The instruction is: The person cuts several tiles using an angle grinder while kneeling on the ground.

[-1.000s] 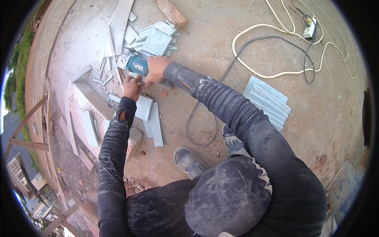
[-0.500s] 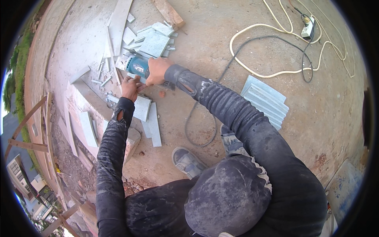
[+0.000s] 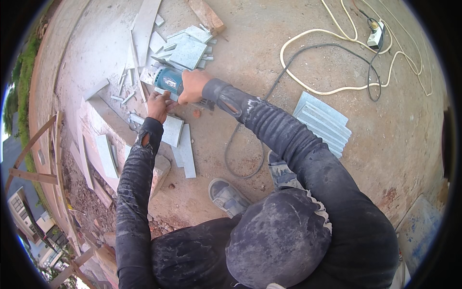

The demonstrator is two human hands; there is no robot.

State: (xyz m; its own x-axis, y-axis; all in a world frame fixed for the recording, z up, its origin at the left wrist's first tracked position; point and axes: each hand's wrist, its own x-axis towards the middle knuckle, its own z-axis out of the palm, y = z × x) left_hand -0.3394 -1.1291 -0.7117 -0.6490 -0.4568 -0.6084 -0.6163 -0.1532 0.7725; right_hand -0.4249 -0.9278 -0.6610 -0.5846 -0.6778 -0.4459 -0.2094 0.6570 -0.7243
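Observation:
A teal power cutter [image 3: 167,79] is gripped by my right hand [image 3: 195,85], whose fingers wrap round its body. Its front end points left, toward a pale stone tile surface, and its blade is mostly hidden. Close below the tool, my left hand [image 3: 158,106] has bent fingers pinching the edge of a small pale tile piece [image 3: 160,90], partly covered by the hand and the cutter. Right beyond the tool lies a heap of cut grey-green tiles [image 3: 188,52]. Nearer to me, more tile pieces [image 3: 185,153] lie below my left wrist.
A stack of tile strips [image 3: 323,123] lies on the concrete to the right. Behind it, a cream cable [image 3: 308,89] and a dark cord [image 3: 321,45] loop toward a white socket block [image 3: 375,34]. A wooden plank [image 3: 207,15] lies at the far side; a stone block [image 3: 160,176] stands near my left forearm.
Both hands and the cutter stay almost in place, with only a very slight shift to the right. Nothing has been taken up or let go.

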